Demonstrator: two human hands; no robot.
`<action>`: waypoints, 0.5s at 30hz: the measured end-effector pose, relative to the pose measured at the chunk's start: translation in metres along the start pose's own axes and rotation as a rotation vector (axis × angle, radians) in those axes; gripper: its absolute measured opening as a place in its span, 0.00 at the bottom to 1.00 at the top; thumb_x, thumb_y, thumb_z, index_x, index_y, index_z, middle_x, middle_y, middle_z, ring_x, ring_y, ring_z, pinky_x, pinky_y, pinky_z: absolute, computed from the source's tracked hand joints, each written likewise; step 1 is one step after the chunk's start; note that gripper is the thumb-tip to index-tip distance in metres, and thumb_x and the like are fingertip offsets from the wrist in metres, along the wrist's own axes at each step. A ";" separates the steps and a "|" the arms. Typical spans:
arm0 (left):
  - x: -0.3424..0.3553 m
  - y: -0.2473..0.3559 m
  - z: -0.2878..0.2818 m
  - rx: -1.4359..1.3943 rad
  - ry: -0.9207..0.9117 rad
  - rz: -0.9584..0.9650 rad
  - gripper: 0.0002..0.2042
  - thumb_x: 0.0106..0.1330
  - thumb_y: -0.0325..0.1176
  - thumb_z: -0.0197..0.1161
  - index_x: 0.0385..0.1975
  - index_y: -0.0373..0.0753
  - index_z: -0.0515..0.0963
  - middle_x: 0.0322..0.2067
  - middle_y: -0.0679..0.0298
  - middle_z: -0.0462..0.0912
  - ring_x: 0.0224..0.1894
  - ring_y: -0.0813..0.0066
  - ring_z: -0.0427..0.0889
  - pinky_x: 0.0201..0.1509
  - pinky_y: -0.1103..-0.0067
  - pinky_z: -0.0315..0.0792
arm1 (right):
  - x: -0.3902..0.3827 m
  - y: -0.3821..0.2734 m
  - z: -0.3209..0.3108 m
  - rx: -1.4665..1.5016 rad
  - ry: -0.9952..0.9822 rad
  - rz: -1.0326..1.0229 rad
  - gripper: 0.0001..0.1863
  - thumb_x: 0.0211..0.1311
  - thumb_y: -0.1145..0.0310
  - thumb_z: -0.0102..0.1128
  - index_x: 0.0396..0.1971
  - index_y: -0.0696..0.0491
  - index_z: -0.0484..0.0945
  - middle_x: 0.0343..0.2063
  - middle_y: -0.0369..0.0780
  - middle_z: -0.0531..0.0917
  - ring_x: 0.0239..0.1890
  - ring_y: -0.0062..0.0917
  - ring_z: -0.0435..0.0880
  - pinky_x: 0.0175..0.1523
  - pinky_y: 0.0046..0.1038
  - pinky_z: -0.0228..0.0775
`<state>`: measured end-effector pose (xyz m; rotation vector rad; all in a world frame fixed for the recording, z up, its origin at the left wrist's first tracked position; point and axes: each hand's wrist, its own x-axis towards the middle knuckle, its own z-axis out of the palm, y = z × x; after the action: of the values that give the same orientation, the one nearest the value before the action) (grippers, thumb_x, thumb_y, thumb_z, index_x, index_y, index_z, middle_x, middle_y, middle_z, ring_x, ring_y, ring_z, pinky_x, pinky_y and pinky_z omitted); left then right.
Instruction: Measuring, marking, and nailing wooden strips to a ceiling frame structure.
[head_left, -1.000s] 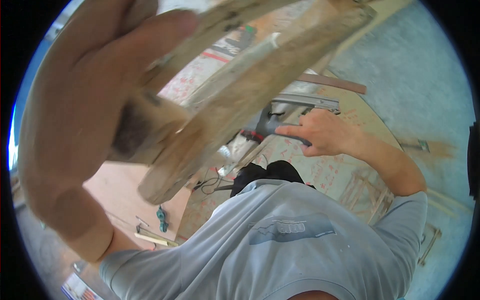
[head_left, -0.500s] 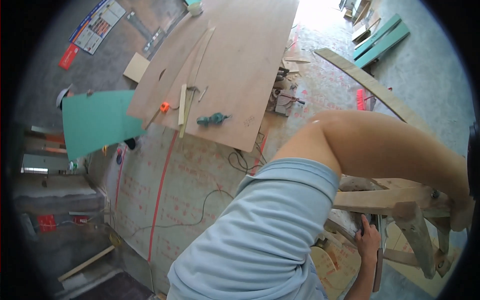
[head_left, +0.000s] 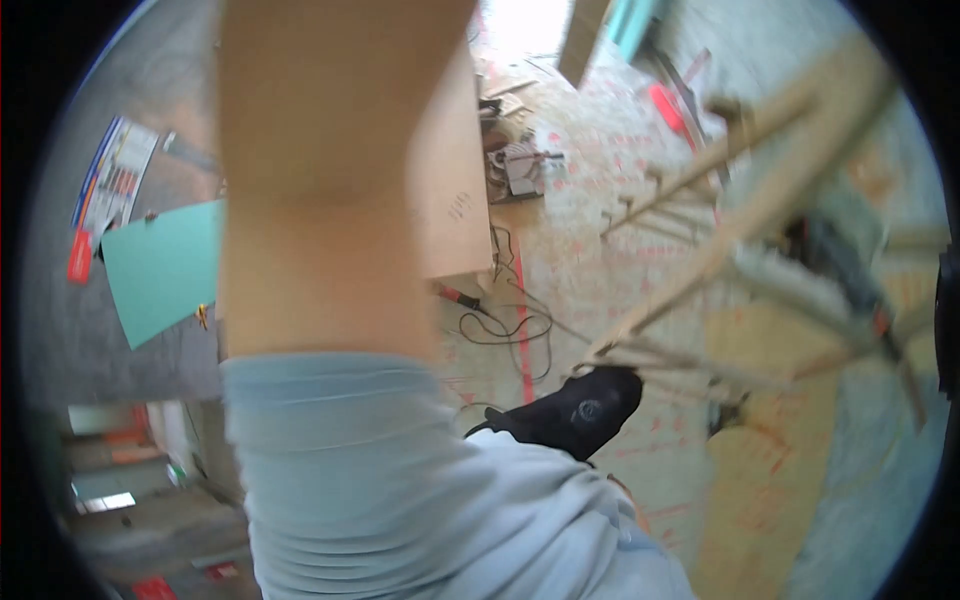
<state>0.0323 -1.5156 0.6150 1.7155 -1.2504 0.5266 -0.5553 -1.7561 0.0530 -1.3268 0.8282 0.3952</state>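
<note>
My left arm (head_left: 325,200), in a pale blue short sleeve (head_left: 330,400), rises close in front of the view and leaves it at the top. Its hand is out of sight. A sliver of skin (head_left: 630,497) shows beside the shirt; whether it belongs to my right arm or hand is unclear, and no fingers can be seen there. To the right stands a wooden frame (head_left: 720,235) of bars and legs, smeared by motion. A dark tool-like object (head_left: 840,265) appears among its bars, its kind too blurred to name.
A black shoe-like shape (head_left: 575,410) is beside the frame's lower end. A cable (head_left: 545,345) loops across the marked floor. My arm partly hides a wide wooden board (head_left: 455,215). A machine (head_left: 520,170) stands beside that board; a green panel (head_left: 160,265) is at left.
My left arm has swung from the right to upright on the left, away from the wooden frame. The view has turned. My right hand, earlier at a dark tool, no longer shows clearly.
</note>
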 end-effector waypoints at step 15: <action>-0.146 0.118 -0.102 -0.113 0.446 -0.219 0.20 0.70 0.45 0.57 0.48 0.33 0.78 0.38 0.57 0.82 0.40 0.67 0.80 0.49 0.70 0.75 | 0.026 0.209 0.219 -0.360 0.266 -0.747 0.16 0.64 0.68 0.57 0.50 0.55 0.82 0.42 0.44 0.87 0.42 0.32 0.85 0.51 0.37 0.76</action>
<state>-0.1146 -1.3610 0.6026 1.5099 -0.7520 0.6499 -0.6143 -1.5038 -0.1058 -1.9397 0.4269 -0.2421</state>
